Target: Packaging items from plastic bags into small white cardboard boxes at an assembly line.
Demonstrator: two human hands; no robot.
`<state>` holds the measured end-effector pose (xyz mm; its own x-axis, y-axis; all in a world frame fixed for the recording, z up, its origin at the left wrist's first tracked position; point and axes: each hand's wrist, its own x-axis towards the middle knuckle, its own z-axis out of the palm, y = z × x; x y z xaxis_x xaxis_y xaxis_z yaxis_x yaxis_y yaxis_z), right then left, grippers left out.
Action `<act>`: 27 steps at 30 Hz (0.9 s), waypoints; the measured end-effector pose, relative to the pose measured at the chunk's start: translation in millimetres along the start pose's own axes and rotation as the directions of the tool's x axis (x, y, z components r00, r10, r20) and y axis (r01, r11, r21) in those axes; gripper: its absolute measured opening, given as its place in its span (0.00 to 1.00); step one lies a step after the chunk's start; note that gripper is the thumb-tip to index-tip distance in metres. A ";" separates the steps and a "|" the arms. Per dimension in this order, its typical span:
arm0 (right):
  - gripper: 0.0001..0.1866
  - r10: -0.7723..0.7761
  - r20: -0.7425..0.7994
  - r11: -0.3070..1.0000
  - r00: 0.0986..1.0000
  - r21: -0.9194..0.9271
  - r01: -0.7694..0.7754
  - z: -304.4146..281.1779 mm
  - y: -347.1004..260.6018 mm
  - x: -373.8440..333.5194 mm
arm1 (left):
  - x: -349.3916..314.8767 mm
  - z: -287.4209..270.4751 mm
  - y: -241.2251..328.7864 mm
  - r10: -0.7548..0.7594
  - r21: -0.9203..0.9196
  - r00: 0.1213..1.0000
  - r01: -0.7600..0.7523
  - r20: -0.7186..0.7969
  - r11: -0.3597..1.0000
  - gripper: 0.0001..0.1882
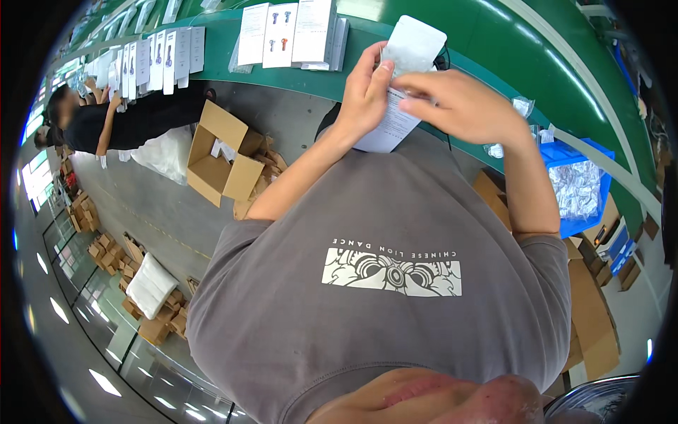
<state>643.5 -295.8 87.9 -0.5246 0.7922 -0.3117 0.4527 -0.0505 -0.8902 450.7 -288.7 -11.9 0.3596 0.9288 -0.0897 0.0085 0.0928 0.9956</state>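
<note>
Both hands work at chest height over the green surface (pixel 494 42): the left hand (pixel 364 95) is clamped on a white pouch (pixel 413 46), while the right hand (pixel 462 106) pinches a folded paper leaflet (pixel 385 131) at its mouth. Inserting seems underway; sliding it squarely comes next.

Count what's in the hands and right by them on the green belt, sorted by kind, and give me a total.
White pouch, held by both hands: 1
Paper sheet, held with it: 1
White product boxes on the belt: 3
Blue bin of clear bags: 1
Total: 6
</note>
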 end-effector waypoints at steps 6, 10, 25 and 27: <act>0.21 0.139 0.304 0.959 0.943 -0.279 -0.051 7.7 25.5 42.8 | -9.1 7.8 -16.2 -0.012 -0.120 0.991 -0.004 -0.132 0.993 0.21; 0.19 -0.099 -0.023 0.955 0.995 -0.283 0.089 19.1 20.1 33.7 | -7.0 -12.4 -27.8 0.058 -0.071 0.996 -0.063 -0.074 0.995 0.20; 0.09 -0.282 -0.339 0.883 0.897 -0.457 0.104 11.7 14.8 30.9 | -8.0 -8.9 -19.6 0.113 -0.064 0.984 -0.123 -0.138 0.990 0.17; 0.11 -0.273 -0.229 0.865 0.934 -0.484 0.134 19.7 8.8 26.6 | -7.0 -7.5 -20.1 0.139 -0.075 0.978 -0.152 -0.156 0.986 0.17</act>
<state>619.4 -287.2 65.2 -0.4483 0.8934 0.0275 0.6704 0.3565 -0.6508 441.1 -294.4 -31.4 0.2074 0.9771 0.0470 -0.1160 -0.0231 0.9930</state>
